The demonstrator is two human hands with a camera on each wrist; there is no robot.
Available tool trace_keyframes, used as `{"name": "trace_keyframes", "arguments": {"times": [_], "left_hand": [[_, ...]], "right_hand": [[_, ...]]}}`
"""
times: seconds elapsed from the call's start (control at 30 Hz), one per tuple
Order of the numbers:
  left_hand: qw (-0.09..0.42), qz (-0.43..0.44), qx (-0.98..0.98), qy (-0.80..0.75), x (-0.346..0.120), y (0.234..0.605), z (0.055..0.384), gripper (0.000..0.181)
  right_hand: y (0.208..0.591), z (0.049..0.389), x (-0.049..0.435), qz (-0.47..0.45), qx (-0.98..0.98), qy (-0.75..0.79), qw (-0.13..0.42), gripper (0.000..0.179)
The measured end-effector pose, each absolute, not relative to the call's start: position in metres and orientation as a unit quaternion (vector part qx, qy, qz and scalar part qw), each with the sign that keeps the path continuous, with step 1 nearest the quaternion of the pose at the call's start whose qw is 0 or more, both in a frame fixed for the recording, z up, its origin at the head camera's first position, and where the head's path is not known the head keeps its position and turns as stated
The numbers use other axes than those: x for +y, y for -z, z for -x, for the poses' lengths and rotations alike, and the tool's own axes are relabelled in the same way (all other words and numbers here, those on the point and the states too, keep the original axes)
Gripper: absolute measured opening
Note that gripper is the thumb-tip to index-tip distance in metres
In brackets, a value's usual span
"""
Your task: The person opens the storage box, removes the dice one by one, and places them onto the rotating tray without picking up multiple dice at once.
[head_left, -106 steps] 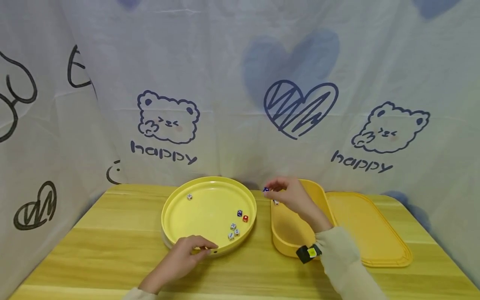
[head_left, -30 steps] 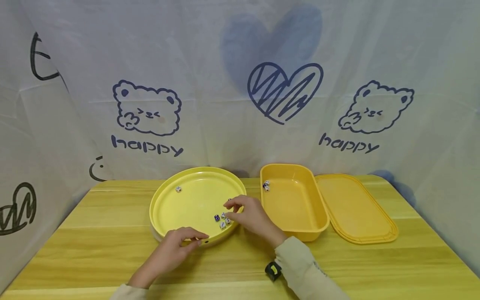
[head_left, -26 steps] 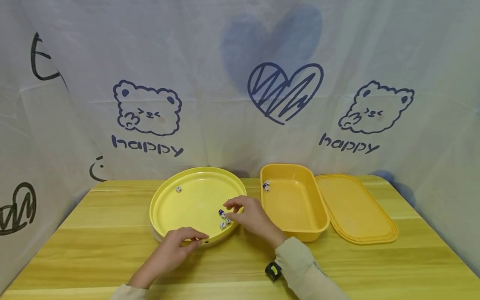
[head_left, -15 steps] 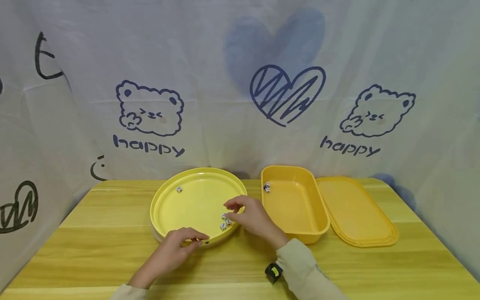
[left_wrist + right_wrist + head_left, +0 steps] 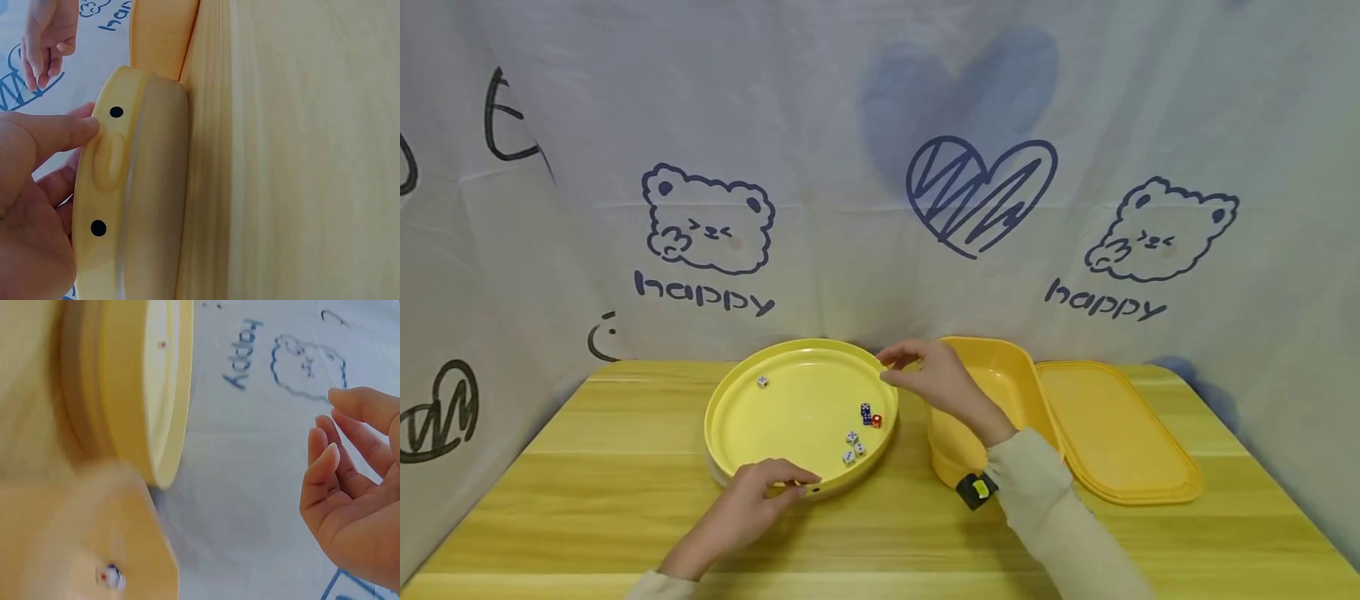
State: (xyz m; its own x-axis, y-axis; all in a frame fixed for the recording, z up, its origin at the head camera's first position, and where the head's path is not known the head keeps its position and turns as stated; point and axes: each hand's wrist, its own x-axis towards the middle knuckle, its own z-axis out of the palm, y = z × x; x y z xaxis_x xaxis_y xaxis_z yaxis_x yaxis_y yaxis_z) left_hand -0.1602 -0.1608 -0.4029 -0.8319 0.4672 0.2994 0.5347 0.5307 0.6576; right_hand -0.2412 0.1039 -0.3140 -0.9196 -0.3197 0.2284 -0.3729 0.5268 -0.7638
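My left hand point(image 5: 748, 504) pinches the near rim of a round yellow tray point(image 5: 790, 417). In the left wrist view its thumb lies on the outer wall beside a duck-like face with black dots point(image 5: 98, 227). Inside the tray are two blue dice point(image 5: 866, 410) touching each other, a red die point(image 5: 877, 422), a cluster of white dice point(image 5: 852, 437), and one white die point(image 5: 763, 382) at the far left. My right hand point(image 5: 940, 379) hovers between tray and orange box point(image 5: 955, 467), fingers loosely bent. The right wrist view point(image 5: 359, 494) shows nothing between its fingertips.
In the right wrist view a small group of dice point(image 5: 110, 576) lies inside the box; my right arm covers them in the head view. A flat orange lid point(image 5: 1120, 433) lies right of the box on the wooden table point(image 5: 865, 550). Behind hangs a printed cloth point(image 5: 827, 167).
A blue die seen in my right hand 3.5 s ago is gone from it; a second blue die rolled in the tray to the other. My right hand then moved right, off the tray.
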Motion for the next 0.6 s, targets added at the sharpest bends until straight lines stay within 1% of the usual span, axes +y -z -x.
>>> {"name": "trace_keyframes", "arguments": {"times": [0.13,0.27,0.47,0.6], "left_hand": [[0.039,0.284,-0.875,0.390,-0.162,0.403,0.161,0.020],[0.039,0.284,-0.875,0.391,-0.162,0.404,0.161,0.019],[0.048,0.286,-0.873,0.392,-0.162,0.403,0.161,0.019],[0.043,0.286,-0.871,0.397,-0.162,0.402,0.161,0.019]], "right_hand": [[0.309,0.256,0.119,-0.188,-0.876,-0.445,0.018,0.026],[0.313,0.274,0.134,-0.180,-0.873,-0.453,0.010,0.030],[0.329,0.298,0.151,-0.136,-0.871,-0.472,-0.011,0.029],[0.345,0.313,0.162,-0.107,-0.870,-0.482,-0.019,0.027]]}}
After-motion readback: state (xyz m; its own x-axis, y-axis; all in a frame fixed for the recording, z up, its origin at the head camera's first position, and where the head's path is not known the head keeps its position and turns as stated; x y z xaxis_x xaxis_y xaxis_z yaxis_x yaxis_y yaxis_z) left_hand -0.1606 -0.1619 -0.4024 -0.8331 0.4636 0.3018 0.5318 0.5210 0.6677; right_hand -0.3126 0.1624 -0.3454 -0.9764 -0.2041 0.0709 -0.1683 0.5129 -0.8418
